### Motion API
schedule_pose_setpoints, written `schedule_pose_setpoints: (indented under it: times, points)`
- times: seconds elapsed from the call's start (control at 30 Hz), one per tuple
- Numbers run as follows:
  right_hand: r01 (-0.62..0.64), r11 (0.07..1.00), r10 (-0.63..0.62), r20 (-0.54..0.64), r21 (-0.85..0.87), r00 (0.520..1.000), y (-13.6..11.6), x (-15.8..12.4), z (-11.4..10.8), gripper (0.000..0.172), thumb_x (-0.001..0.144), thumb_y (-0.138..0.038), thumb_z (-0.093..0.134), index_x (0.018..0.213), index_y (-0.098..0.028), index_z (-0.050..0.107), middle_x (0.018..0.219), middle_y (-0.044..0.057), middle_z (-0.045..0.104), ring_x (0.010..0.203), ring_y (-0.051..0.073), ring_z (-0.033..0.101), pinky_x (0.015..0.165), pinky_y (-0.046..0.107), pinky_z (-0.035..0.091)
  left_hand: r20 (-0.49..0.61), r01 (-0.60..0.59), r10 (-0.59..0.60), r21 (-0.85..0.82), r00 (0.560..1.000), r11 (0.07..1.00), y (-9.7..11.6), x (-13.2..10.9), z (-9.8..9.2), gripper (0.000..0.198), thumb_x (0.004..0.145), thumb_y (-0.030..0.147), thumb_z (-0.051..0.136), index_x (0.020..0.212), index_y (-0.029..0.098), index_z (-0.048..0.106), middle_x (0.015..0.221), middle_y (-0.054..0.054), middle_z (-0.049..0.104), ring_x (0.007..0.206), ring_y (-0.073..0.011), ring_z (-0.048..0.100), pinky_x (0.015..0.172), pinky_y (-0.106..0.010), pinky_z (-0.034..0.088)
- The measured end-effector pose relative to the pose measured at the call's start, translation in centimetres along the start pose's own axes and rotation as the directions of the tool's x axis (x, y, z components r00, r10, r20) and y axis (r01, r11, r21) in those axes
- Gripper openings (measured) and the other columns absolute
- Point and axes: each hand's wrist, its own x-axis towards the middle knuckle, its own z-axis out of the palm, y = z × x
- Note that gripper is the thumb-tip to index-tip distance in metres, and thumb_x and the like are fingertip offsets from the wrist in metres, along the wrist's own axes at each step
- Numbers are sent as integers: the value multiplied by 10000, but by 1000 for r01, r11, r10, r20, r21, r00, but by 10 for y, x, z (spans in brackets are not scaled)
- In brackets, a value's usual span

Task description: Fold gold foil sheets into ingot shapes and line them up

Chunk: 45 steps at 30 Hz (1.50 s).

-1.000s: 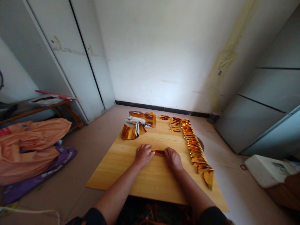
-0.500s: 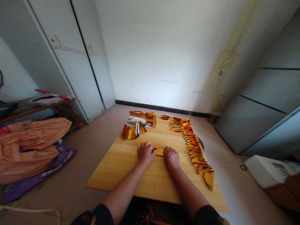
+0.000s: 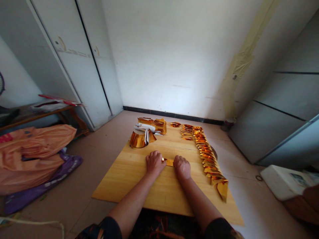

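A folded strip of gold foil paper (image 3: 169, 162) lies flat on the wooden board (image 3: 129, 179), stretched between my two hands. My left hand (image 3: 155, 162) is closed on its left end, and my right hand (image 3: 182, 167) is closed on its right end. Both hands press down on the board, and their fingers hide the strip's ends. Down the board's right side runs an overlapping row of folded gold foil pieces (image 3: 206, 154). Loose gold sheets (image 3: 138, 140) with white undersides curl at the far left of the board.
A stack of gold foil paper (image 3: 159, 125) sits at the board's far edge. On the floor to the left lie an orange bag (image 3: 37, 149) and a purple bag (image 3: 50, 182). A white box (image 3: 284, 182) stands at right, and a grey cabinet (image 3: 74, 59) rises behind on the left.
Both hands keep their places on the strip, with only a slight shift of the left fingers. The foil rows and sheets stay as they were.
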Motion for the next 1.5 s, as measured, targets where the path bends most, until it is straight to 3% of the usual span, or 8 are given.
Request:
schedule_pose_setpoints:
  times: [0.1,0.2,0.33,0.57,0.73,0.93,1.2,1.5]
  points:
    - [-18,1000,18,-9,6,1000,0,0,-4,106,883,-185,483,898,-174,587,850,66,617,781,176,568,589,252,342,-63,-25,26,4,998,1000,0,-4,-1,200,781,323,615,943,212,570,1050,-60,550,1049,-236,445,847,-372,316]
    - [10,1000,-10,-51,0,999,0,-1,-9,88,871,-194,508,898,-191,592,933,71,597,879,187,542,627,247,355,-104,-145,146,23,984,989,2,-6,-2,111,805,278,590,906,231,586,1037,-50,555,1040,-229,442,847,-374,305]
    - [127,991,-128,7,49,992,-1,0,-9,111,882,-196,491,873,-203,602,932,56,593,877,164,542,657,237,355,-42,-252,254,53,966,966,3,-5,-1,122,862,248,501,822,212,610,931,-65,593,978,-228,477,814,-377,303]
    - [-97,975,61,178,199,982,-4,8,-18,171,861,-192,456,878,-202,626,903,41,620,786,131,589,598,222,332,31,-228,227,34,973,973,2,-2,-2,136,867,227,480,844,187,609,926,-78,634,965,-225,508,812,-372,303]
    - [-150,959,112,163,242,980,-10,3,-25,191,773,-364,611,873,-201,612,905,52,605,850,172,581,648,235,360,25,-227,228,-9,973,974,-1,-6,-4,95,834,273,538,867,202,592,955,-63,623,987,-228,496,826,-371,301]
    - [-192,954,156,168,228,973,-14,1,-22,259,735,-389,652,918,-213,600,942,57,589,878,192,569,669,258,367,28,-192,193,-39,981,981,-2,-9,-4,111,809,300,581,871,208,585,966,-52,612,997,-226,490,835,-373,305]
    - [-132,915,77,158,380,984,5,3,-12,117,710,-154,587,817,-174,629,818,26,584,752,132,544,641,198,352,69,-145,151,-82,986,986,-8,-6,-5,95,816,264,572,894,253,623,1003,-19,604,1038,-204,474,865,-364,299]
    - [-30,900,-33,137,434,990,22,3,-15,260,697,-6,475,797,-164,656,835,32,564,764,112,547,665,162,370,90,-201,214,-139,973,970,-18,-4,-4,205,829,136,489,888,274,629,1011,1,618,1043,-182,477,879,-352,289]
